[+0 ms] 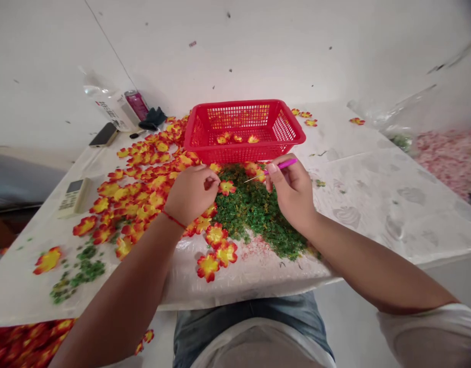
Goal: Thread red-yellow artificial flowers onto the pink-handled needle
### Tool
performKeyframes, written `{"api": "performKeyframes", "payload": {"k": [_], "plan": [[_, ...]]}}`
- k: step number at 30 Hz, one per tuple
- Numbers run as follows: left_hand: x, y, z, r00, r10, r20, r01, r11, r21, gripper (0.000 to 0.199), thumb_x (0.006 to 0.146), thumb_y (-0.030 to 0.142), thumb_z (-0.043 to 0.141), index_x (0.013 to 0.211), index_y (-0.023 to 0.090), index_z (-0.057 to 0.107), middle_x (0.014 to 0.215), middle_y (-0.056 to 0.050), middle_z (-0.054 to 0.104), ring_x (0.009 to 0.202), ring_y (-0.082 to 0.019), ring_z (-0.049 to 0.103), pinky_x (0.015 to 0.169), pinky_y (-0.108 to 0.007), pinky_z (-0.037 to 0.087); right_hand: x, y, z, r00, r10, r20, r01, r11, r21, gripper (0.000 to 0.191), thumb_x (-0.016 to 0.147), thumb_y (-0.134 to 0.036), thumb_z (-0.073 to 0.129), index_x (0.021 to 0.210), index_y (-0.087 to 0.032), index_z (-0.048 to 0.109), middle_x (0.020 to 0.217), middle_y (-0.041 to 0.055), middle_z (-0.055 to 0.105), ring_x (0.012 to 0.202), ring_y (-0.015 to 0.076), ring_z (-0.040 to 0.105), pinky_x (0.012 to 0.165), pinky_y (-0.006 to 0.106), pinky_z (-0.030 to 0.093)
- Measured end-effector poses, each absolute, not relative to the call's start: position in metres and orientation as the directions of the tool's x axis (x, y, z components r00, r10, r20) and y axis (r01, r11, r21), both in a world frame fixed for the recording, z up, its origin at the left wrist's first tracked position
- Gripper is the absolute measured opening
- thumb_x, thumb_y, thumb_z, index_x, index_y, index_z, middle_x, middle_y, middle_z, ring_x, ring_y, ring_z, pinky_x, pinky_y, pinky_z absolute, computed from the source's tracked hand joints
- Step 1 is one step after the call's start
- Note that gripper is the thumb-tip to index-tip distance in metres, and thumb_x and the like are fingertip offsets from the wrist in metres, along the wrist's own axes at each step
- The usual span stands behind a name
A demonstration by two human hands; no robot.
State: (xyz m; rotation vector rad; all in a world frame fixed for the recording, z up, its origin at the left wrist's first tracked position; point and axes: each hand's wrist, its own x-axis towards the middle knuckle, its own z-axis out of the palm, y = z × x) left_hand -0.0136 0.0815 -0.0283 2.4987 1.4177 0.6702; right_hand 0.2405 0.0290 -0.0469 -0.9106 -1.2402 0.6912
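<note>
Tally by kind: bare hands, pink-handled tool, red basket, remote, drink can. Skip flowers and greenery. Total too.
Hands: 2 (left hand, right hand)
Pink-handled tool: 1
Red basket: 1
Remote: 1
Drink can: 1
Total: 6

We cannot tell whether left hand (191,193) pinches red-and-yellow flower (227,188) or only touches its edge; fingertips partly hidden. Thumb of right hand (295,190) covers part of purple-handled needle (288,163); we find tip too fine to make out. Flowers behind red basket (245,153) show to us only through mesh. Lettering on white bag (115,111) and buttons on remote (71,204) too small to read. Pink blossoms (446,148) cut off by right edge, lower flower heap (23,342) by left and bottom edges.
</note>
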Motion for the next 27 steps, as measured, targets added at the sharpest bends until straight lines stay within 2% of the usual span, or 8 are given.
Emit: {"api": "performKeyframes", "payload": {"k": [4, 9, 11, 13, 16, 18, 23, 27], "plan": [[-0.036, 0.091, -0.033, 0.537, 0.804, 0.255, 0.744, -0.594, 0.305, 0.011, 0.097, 0.030, 0.072, 0.094, 0.021, 0.077, 0.101, -0.011, 0.078, 0.103, -0.033, 0.070, 0.100, -0.048, 0.053, 0.242, 0.029, -0.048, 0.197, 0.850, 0.489, 0.052, 0.489, -0.871, 0.035, 0.107, -0.062, 0.077, 0.099, -0.029, 0.068, 0.075, -0.0038, 0.063, 0.060, 0.0146, 0.061, 0.057, 0.033, 0.050], [-0.041, 0.094, -0.033, 0.545, 0.784, 0.298, 0.736, -0.618, 0.277, 0.017, 0.102, 0.034, 0.071, 0.093, 0.021, 0.077, 0.103, -0.011, 0.078, 0.104, -0.033, 0.070, 0.102, -0.050, 0.052, 0.245, 0.029, -0.052, 0.160, 0.853, 0.496, 0.078, 0.490, -0.868, 0.027, 0.111, -0.054, 0.074, 0.101, -0.029, 0.070, 0.074, -0.0036, 0.064, 0.060, 0.0144, 0.060, 0.057, 0.033, 0.048], [-0.036, 0.092, -0.032, 0.484, 0.802, 0.351, 0.714, -0.594, 0.372, 0.017, 0.104, 0.034, 0.070, 0.095, 0.021, 0.077, 0.104, -0.010, 0.080, 0.103, -0.031, 0.072, 0.102, -0.047, 0.053, 0.245, 0.029, -0.053, 0.156, 0.856, 0.492, 0.070, 0.487, -0.870, 0.025, 0.111, -0.052, 0.075, 0.101, -0.029, 0.071, 0.074, -0.0036, 0.064, 0.060, 0.0143, 0.061, 0.056, 0.033, 0.048], [-0.030, 0.090, -0.032, 0.366, 0.845, 0.389, 0.656, -0.531, 0.536, 0.016, 0.104, 0.036, 0.072, 0.100, 0.022, 0.078, 0.106, -0.008, 0.083, 0.102, -0.028, 0.075, 0.098, -0.043, 0.055, 0.245, 0.028, -0.052, 0.134, 0.860, 0.493, 0.060, 0.490, -0.870, 0.024, 0.110, -0.050, 0.077, 0.100, -0.029, 0.072, 0.074, -0.0036, 0.065, 0.059, 0.0140, 0.061, 0.054, 0.031, 0.048], [-0.021, 0.084, -0.034, 0.213, 0.906, 0.367, 0.450, -0.424, 0.786, 0.019, 0.099, 0.040, 0.080, 0.102, 0.022, 0.080, 0.105, -0.007, 0.085, 0.098, -0.024, 0.078, 0.092, -0.037, 0.058, 0.244, 0.025, -0.046, 0.042, 0.851, 0.524, 0.072, 0.520, -0.851, 0.018, 0.109, -0.044, 0.078, 0.102, -0.028, 0.079, 0.082, -0.0016, 0.073, 0.060, 0.0132, 0.064, 0.053, 0.030, 0.050], [-0.016, 0.081, -0.035, 0.206, 0.931, 0.302, 0.281, -0.352, 0.893, 0.023, 0.095, 0.043, 0.086, 0.100, 0.021, 0.081, 0.101, -0.007, 0.085, 0.096, -0.024, 0.079, 0.089, -0.034, 0.059, 0.244, 0.022, -0.043, -0.013, 0.817, 0.576, 0.127, 0.573, -0.810, 0.014, 0.110, -0.039, 0.077, 0.109, -0.029, 0.086, 0.093, 0.0008, 0.080, 0.065, 0.0137, 0.068, 0.058, 0.031, 0.054], [-0.011, 0.077, -0.036, 0.294, 0.947, 0.131, -0.022, -0.130, 0.991, 0.036, 0.086, 0.049, 0.100, 0.100, 0.020, 0.084, 0.096, -0.007, 0.084, 0.091, -0.019, 0.078, 0.086, -0.029, 0.060, 0.247, 0.018, -0.038, -0.060, 0.747, 0.662, 0.193, 0.659, -0.727, 0.019, 0.111, -0.030, 0.074, 0.121, -0.032, 0.090, 0.103, 0.0037, 0.088, 0.086, 0.0188, 0.078, 0.079, 0.037, 0.063], [-0.010, 0.075, -0.035, 0.324, 0.940, 0.106, -0.220, -0.034, 0.975, 0.035, 0.081, 0.044, 0.107, 0.095, 0.021, 0.085, 0.086, -0.003, 0.078, 0.084, -0.014, 0.072, 0.083, -0.025, 0.059, 0.248, 0.015, -0.034, -0.081, 0.737, 0.671, 0.149, 0.674, -0.723, 0.022, 0.111, -0.027, 0.074, 0.123, -0.034, 0.091, 0.102, 0.0032, 0.088, 0.085, 0.0189, 0.079, 0.080, 0.037, 0.065]]}}
